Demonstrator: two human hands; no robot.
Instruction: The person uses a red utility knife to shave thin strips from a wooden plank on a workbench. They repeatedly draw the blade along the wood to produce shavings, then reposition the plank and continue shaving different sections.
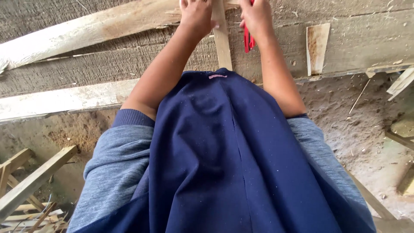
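Hands working at the very top edge of my view, partly cut off.

I am pressing my left hand [196,15] flat on the narrow pale wooden slat [222,41] and closing my right hand [256,15] around a red-handled tool [248,39] just beside it; the slat is lying across grey weathered planks [366,39], so I judge a slipping tool could be catching my left fingers.

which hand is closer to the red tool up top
Right. The right hand is wrapped around the red tool, whose handles stick out below it. The left hand rests on the narrow wooden strip, on the strip's far side from the tool.
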